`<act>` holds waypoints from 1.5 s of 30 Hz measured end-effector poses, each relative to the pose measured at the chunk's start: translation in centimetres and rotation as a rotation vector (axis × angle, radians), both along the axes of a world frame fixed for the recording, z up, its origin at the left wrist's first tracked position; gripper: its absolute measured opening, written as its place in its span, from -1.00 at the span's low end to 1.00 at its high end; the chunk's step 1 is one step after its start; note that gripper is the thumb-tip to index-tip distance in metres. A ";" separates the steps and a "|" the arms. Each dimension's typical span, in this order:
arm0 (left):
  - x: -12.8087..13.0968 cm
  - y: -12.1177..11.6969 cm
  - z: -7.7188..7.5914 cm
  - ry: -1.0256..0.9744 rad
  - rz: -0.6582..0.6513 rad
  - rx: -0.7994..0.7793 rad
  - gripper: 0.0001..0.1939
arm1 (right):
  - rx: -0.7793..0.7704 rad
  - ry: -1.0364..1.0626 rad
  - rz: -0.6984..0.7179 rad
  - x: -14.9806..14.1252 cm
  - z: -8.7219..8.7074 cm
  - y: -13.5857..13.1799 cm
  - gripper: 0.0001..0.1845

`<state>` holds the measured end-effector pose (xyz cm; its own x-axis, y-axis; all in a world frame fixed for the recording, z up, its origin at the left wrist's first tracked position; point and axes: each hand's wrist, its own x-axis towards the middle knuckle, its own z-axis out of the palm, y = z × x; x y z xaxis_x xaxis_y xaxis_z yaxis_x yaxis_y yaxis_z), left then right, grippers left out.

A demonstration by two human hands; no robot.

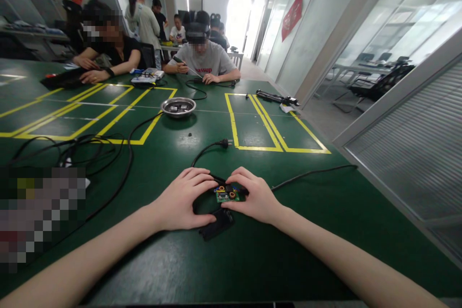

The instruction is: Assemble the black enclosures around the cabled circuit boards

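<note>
A small green circuit board (pixel 228 197) with copper-wound coils and coloured wires lies between my two hands, low over the green table. My right hand (pixel 258 197) is closed on it, thumb at the near edge and fingers at the far edge. My left hand (pixel 184 199) is open in a curve, its index fingertip by the board's left end and its thumb touching a black plastic cover (pixel 218 224). This cover lies on the near side of the board. Black cable runs behind the fingers, partly hidden, and a power plug (pixel 225 143) lies beyond my hands.
A metal bowl (pixel 178 107) with small parts stands farther back. Coiled black cables (pixel 97 154) lie at left, near a blurred-out object (pixel 39 216). Yellow tape (pixel 258 148) marks the table. Another cord (pixel 314 172) runs right. Across the table a person (pixel 202 57) holds a screwdriver.
</note>
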<state>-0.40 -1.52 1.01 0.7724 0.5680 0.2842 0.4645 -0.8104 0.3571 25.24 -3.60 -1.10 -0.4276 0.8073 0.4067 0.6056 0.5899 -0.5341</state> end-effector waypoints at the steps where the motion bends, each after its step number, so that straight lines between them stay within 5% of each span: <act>1: -0.2 0.2 0.0 0.008 0.003 -0.014 -0.27 | 0.017 -0.030 -0.036 0.1 -0.1 0.2 -0.55; 6: -0.7 0.8 -0.5 0.012 0.036 -0.061 0.06 | 0.018 -0.101 -0.064 0.4 0.0 0.6 -0.56; 12: -0.5 1.1 -0.7 0.056 0.031 -0.111 -0.02 | -0.029 -0.060 0.053 -0.1 0.5 -0.1 -0.85; 26: -0.1 0.8 -0.2 0.123 0.037 -0.054 -0.02 | -0.016 -0.079 0.031 -0.7 -0.2 -0.5 -0.77; 45: 1.4 1.4 -0.7 0.019 0.210 0.063 -0.47 | -0.100 -0.052 0.044 -0.6 0.1 0.1 -0.84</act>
